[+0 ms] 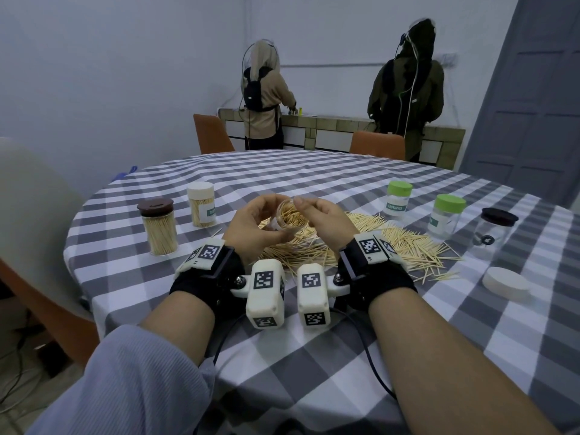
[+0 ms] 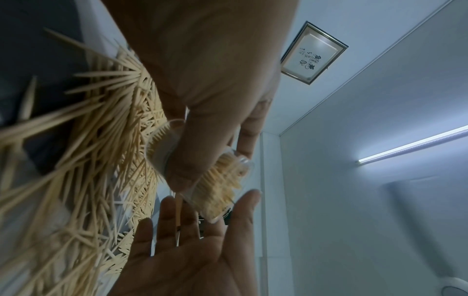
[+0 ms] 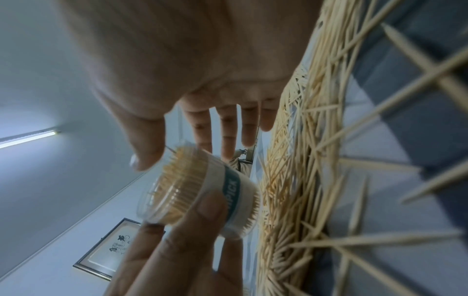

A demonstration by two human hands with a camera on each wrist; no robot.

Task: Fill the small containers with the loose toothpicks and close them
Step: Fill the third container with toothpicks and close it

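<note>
Over the middle of the checked worktop [image 1: 314,356], the person's left hand [image 1: 251,226] grips a small clear container [image 1: 287,218], fingers and thumb curled round its wall. It is tilted with its open mouth toward the person and stands packed with toothpicks. From the right wrist view, a white label with a green band wraps its wall. The right hand [image 1: 323,221] sits just beside the mouth, fingers straight and relaxed, thumb at the rim, holding nothing that I can make out.

Below and to the right of both hands, a heap of loose toothpicks [image 1: 392,243] spreads across the cloth. To the left stand two filled, capped containers: one with a brown lid [image 1: 156,226], one with a white lid [image 1: 201,204]. To the right stand two green-lidded containers [image 1: 398,199] [image 1: 447,216] and a clear jar with a dark lid [image 1: 492,235]. A loose white lid [image 1: 506,283] lies near the right edge.
</note>
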